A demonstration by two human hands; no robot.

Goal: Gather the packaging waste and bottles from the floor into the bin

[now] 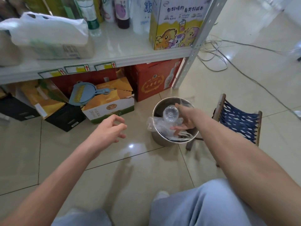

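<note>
head view: the right hand (185,119) reaches over the bin (158,137), fingers spread around a clear bottle (170,113) at the rim, grip unclear. the left hand (108,130) hovers loosely curled and holding nothing. the bottle looks light, slick and crushable, best taken around its body. crinkled plastic wrap (154,123) spills over the rim; the bin's bottom is hidden.
</note>
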